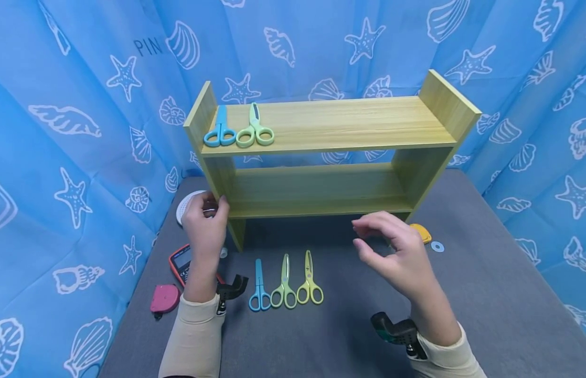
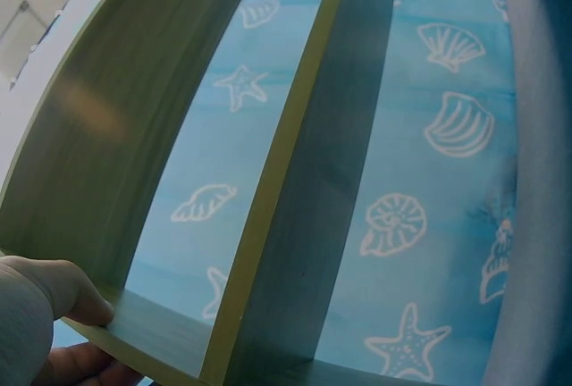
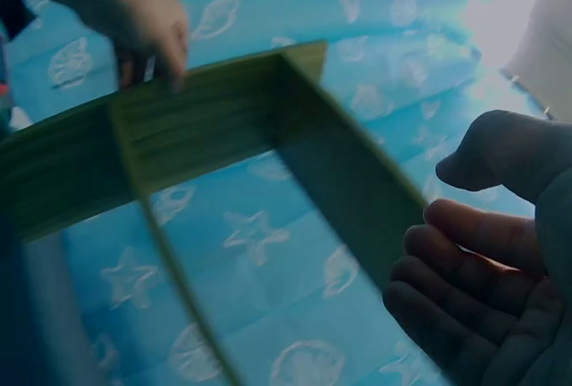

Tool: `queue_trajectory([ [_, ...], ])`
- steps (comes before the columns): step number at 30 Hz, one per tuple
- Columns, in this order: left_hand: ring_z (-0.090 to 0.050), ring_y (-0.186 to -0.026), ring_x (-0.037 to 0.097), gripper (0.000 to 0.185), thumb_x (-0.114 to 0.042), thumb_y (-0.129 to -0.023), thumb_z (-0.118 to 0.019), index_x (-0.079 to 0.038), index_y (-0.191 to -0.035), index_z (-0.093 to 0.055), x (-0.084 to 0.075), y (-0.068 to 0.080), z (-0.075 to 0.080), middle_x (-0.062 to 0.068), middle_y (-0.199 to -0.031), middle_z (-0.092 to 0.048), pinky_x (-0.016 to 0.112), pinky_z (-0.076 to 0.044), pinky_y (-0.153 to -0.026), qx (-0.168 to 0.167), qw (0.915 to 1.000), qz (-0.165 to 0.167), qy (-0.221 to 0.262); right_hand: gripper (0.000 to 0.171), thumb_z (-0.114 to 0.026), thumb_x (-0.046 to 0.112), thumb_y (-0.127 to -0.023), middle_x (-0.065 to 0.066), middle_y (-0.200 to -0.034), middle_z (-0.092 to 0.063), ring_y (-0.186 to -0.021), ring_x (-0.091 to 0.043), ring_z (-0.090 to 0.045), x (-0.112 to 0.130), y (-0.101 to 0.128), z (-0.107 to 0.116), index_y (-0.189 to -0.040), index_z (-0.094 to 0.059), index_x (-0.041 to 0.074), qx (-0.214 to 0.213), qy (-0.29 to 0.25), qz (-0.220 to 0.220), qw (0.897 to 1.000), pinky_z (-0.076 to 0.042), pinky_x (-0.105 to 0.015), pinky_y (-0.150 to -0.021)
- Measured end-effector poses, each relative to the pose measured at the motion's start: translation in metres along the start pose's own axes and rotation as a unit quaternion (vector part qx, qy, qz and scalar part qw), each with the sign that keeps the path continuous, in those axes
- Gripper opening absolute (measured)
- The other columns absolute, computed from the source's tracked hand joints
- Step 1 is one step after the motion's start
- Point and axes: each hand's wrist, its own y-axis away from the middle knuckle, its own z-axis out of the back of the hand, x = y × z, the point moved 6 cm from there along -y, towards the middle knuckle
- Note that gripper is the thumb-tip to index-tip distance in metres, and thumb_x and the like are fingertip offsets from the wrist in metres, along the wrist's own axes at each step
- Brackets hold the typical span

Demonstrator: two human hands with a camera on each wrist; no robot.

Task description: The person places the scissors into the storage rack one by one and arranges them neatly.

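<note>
The left hand is gripping the left upright of the wooden shelf, thumb and fingers wrapped round its front edge low down, as the left wrist view confirms. The right hand hovers in front of the shelf's right side with fingers loosely spread and nothing in it, near the upright but not touching.

The shelf stands on the grey worktop, and on its top board, at the left end, lie blue scissors and green scissors, side by side.

The risk I see is the shelf being held on one side only. If that left hand pulls or lifts before the right one takes hold, the unit could twist or tip, and the two pairs on top would likely slide off the board.

Three more pairs of scissors lie in a row just in front of the shelf's foot; a shifted shelf could catch or scatter them. By the left wrist sit a calculator, a pink tape measure and a white round thing, which I cannot make out properly behind the hand; these crowd that corner too. A yellow object lies close to the right foot.
</note>
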Motion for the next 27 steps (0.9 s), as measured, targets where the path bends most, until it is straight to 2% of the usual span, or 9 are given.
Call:
queue_trajectory([
  [5,-0.067,-0.082,0.023,0.018,-0.01,-0.094,-0.07,0.005,-0.104,-0.07,0.0,0.0,0.0,0.017,-0.098,-0.069,0.016,-0.053,-0.071,0.0,1.0,0.0,0.004,0.036,-0.081,-0.006,-0.076,-0.002,-0.106,-0.072,-0.096,-0.014,-0.065,-0.018,0.026,-0.013,-0.11,-0.074,0.005,0.032,0.029,-0.048,0.998,-0.051,-0.017,-0.082],
  [11,-0.067,-0.081,0.024,0.018,-0.009,-0.093,-0.07,0.006,-0.102,-0.069,0.0,0.0,-0.001,0.017,-0.096,-0.069,0.016,-0.053,-0.07,-0.002,1.0,-0.007,0.004,0.036,-0.081,-0.005,-0.076,0.0,-0.105,-0.071,-0.096,-0.016,-0.066,-0.031,0.051,-0.035,-0.108,-0.074,0.009,0.05,0.027,-0.06,0.997,-0.051,-0.017,-0.085],
  [19,-0.066,-0.083,0.024,0.017,-0.009,-0.093,-0.07,0.006,-0.103,-0.069,0.0,0.0,-0.001,0.017,-0.097,-0.068,0.016,-0.053,-0.071,-0.002,1.0,-0.002,0.005,0.034,-0.079,-0.004,-0.079,0.0,-0.103,-0.071,-0.087,-0.019,-0.066,-0.046,0.079,-0.069,-0.108,-0.073,0.012,0.079,-0.005,-0.079,0.994,-0.054,-0.023,-0.077],
  [24,-0.067,-0.085,0.024,0.019,-0.01,-0.094,-0.07,0.006,-0.104,-0.069,0.001,0.001,0.0,0.017,-0.099,-0.068,0.017,-0.053,-0.072,-0.003,1.0,0.0,-0.001,0.033,-0.08,-0.005,-0.078,0.003,-0.101,-0.07,-0.083,-0.015,-0.065,-0.057,0.095,-0.087,-0.105,-0.074,0.013,0.082,0.01,-0.091,0.992,-0.056,-0.027,-0.072],
  [27,-0.067,-0.086,0.024,0.019,-0.011,-0.095,-0.07,0.006,-0.105,-0.069,0.002,0.001,-0.001,0.017,-0.1,-0.068,0.017,-0.053,-0.072,-0.001,1.0,0.002,0.002,0.03,-0.081,-0.005,-0.078,0.005,-0.098,-0.069,-0.082,-0.011,-0.064,-0.064,0.102,-0.097,-0.103,-0.075,0.011,0.083,0.029,-0.112,0.99,-0.057,-0.029,-0.069],
])
